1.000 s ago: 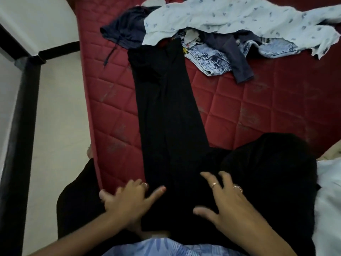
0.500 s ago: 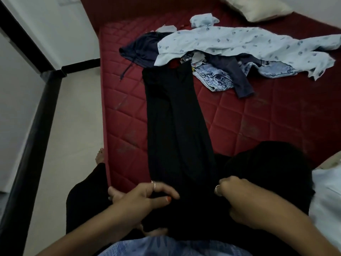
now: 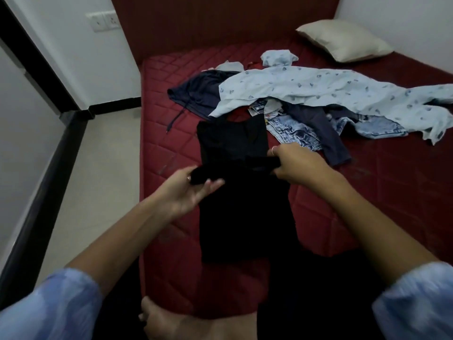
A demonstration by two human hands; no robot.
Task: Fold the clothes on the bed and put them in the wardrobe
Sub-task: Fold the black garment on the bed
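A long black garment (image 3: pixel 235 143) lies lengthwise on the red quilted mattress (image 3: pixel 171 148). Its near end is lifted and carried over the rest. My left hand (image 3: pixel 193 190) holds the left corner of that raised edge, and my right hand (image 3: pixel 296 165) grips the right corner. Beyond the garment lies a heap of unfolded clothes: a pale blue printed shirt (image 3: pixel 318 87), light denim jeans (image 3: pixel 296 131), a dark navy piece with a drawstring (image 3: pixel 198 94) and a navy sleeve (image 3: pixel 328 141).
A cream pillow (image 3: pixel 343 40) lies at the back right corner of the bed. Pale floor (image 3: pixel 98 168) runs along the bed's left side, bounded by a black frame (image 3: pixel 36 192) and a white wall with sockets (image 3: pixel 103 20). My bare foot (image 3: pixel 171 320) shows at the bottom.
Both hands took hold of the garment's near end, lifted it and carried it away from me over the rest. The view tilted up, showing more of the bed.
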